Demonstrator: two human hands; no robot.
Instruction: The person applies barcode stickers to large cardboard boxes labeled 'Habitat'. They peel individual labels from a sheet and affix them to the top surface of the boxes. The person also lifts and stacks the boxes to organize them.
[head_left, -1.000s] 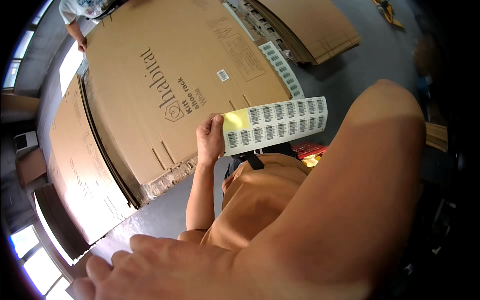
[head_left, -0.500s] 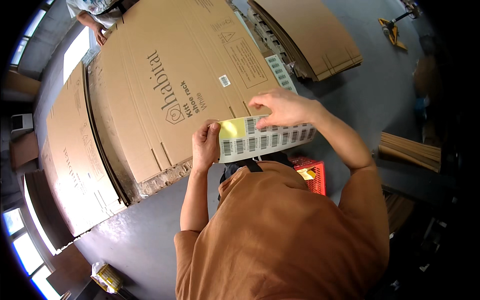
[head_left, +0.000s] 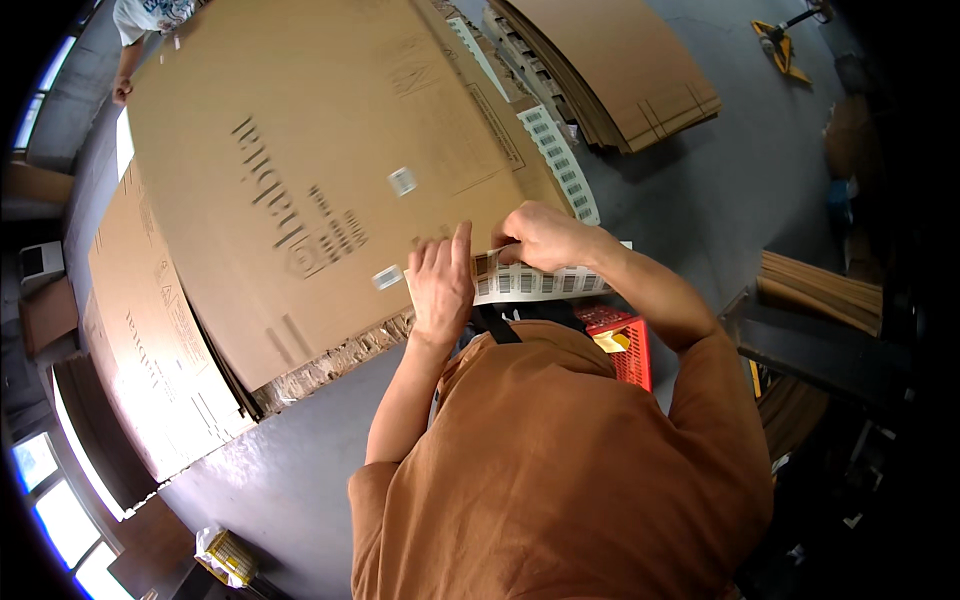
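A white sheet of barcode labels (head_left: 545, 285) stretches in front of my waist. At its left end my left hand (head_left: 440, 290) grips the sheet, some fingers pointing up and the thumb hidden. My right hand (head_left: 548, 238) curls over the upper edge, its fingertips pinched at the labels; whether one is peeled is hidden. A large brown flat carton (head_left: 330, 120) with dark print lies beyond my hands and looks blurred. One white label (head_left: 402, 181) is on it. Just left of my left hand is another small white label (head_left: 388, 277); I cannot tell if it is stuck down.
A co-worker's hand (head_left: 122, 90) is at the carton's far left edge. More label sheets (head_left: 560, 165) lie along its right side. Flat cartons are stacked at the left (head_left: 150, 340) and far right (head_left: 620, 70). A red crate (head_left: 630, 350) stands beside me.
The top carton has shifted left and toward me, with the co-worker's hand farther left. My left hand has moved right along the sheet. A second label now shows beside it.
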